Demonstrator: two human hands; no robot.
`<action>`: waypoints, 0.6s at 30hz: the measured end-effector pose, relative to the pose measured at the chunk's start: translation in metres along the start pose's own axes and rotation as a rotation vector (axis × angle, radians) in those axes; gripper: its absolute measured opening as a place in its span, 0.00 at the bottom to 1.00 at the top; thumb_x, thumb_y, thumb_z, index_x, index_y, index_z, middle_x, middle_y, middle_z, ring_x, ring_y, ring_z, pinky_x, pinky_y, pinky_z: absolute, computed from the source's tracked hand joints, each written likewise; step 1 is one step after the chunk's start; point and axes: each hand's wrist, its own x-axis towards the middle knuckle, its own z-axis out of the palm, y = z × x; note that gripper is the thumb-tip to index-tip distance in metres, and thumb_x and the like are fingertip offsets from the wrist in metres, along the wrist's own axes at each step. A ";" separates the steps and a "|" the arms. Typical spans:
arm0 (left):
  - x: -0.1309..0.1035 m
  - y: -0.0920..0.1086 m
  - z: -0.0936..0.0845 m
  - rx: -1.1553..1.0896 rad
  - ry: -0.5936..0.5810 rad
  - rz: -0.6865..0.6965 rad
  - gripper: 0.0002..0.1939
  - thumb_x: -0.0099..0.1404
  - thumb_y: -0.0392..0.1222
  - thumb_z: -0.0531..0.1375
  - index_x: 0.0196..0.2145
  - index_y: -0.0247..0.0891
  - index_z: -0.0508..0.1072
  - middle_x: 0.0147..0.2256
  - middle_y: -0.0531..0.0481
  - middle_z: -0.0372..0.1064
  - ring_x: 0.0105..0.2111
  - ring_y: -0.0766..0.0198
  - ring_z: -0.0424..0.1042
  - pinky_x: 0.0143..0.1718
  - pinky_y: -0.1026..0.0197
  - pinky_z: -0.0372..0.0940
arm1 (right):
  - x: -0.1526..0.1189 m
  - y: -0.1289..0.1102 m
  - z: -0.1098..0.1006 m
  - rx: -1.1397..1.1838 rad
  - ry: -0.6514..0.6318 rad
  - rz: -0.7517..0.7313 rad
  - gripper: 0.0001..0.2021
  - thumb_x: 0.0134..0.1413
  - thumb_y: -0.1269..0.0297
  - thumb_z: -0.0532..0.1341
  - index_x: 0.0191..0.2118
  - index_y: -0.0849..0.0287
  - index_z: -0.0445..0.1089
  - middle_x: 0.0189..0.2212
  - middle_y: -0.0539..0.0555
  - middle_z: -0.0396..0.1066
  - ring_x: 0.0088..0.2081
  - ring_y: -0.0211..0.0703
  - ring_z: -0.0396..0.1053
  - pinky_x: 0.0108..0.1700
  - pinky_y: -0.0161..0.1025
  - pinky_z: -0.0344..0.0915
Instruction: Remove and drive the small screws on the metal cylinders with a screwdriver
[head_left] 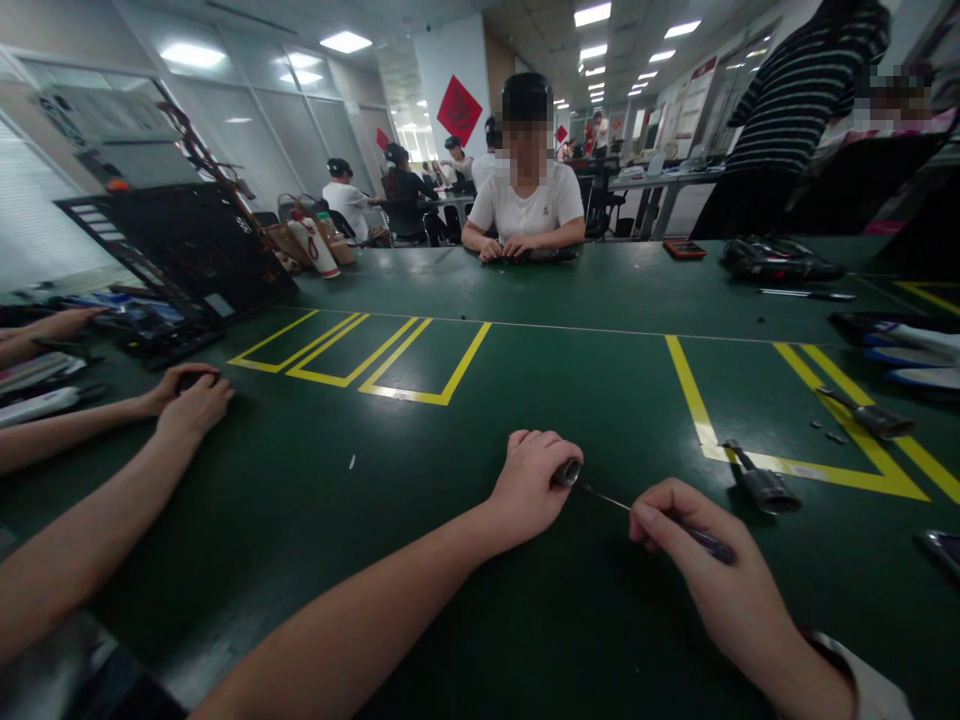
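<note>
Reading clock positions from centre of view. Working over wide, flat, dark green tabletop (300, 500), filling foreground. Beyond far edge, at 12 o'clock, see co-worker in white short-sleeved shirt (536, 200), with both hands on dark object (538, 257). Note yellow tape outlines (405, 397) on tabletop: one group at 9 o'clock, another between 3 and 4.

Holds in right hand (705, 530), at 4 o'clock, with bent fingers and thumb, slim screwdriver with dark purplish handle and thin metal shaft (712, 544); points tip toward left hand (531, 485). Grips in left hand, at 5 o'clock, with fingers wrapped closed, short, grey, metallic-looking cylinder (568, 474); shows round end at hand's right side, just beside screwdriver tip.

At 9 o'clock, see neighbour's hands (191, 400), closed about small black object (196, 380), mostly hidden. Near right-hand tape, at 3 o'clock and slightly below, find two dark grey, cup-shaped pieces with narrow stems (769, 488). Between these, note few tiny dark bits (836, 438).
</note>
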 end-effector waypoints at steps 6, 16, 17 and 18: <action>0.001 -0.001 -0.002 -0.177 -0.045 0.040 0.08 0.57 0.35 0.60 0.35 0.39 0.67 0.36 0.53 0.70 0.39 0.63 0.68 0.45 0.56 0.54 | 0.006 0.002 0.000 -0.060 0.016 0.041 0.14 0.50 0.54 0.55 0.21 0.55 0.65 0.21 0.51 0.65 0.27 0.45 0.64 0.30 0.42 0.59; 0.002 0.002 -0.001 -0.119 -0.134 0.084 0.07 0.57 0.37 0.61 0.34 0.38 0.67 0.34 0.53 0.71 0.38 0.63 0.69 0.44 0.57 0.55 | 0.007 0.005 0.002 -0.058 0.014 0.050 0.14 0.48 0.53 0.54 0.20 0.56 0.64 0.19 0.50 0.64 0.25 0.43 0.63 0.28 0.40 0.58; 0.002 0.002 -0.001 -0.115 -0.139 0.089 0.07 0.57 0.37 0.61 0.35 0.39 0.67 0.35 0.53 0.71 0.38 0.63 0.69 0.44 0.57 0.55 | 0.007 0.005 0.002 -0.056 0.014 0.049 0.14 0.48 0.53 0.54 0.20 0.56 0.64 0.19 0.50 0.64 0.25 0.43 0.63 0.29 0.40 0.58; 0.002 0.002 -0.001 -0.109 -0.149 0.094 0.07 0.58 0.37 0.60 0.35 0.39 0.67 0.35 0.53 0.71 0.38 0.62 0.68 0.44 0.57 0.55 | 0.007 0.005 0.002 -0.055 0.015 0.050 0.14 0.49 0.53 0.54 0.20 0.56 0.64 0.19 0.50 0.64 0.25 0.43 0.63 0.29 0.40 0.58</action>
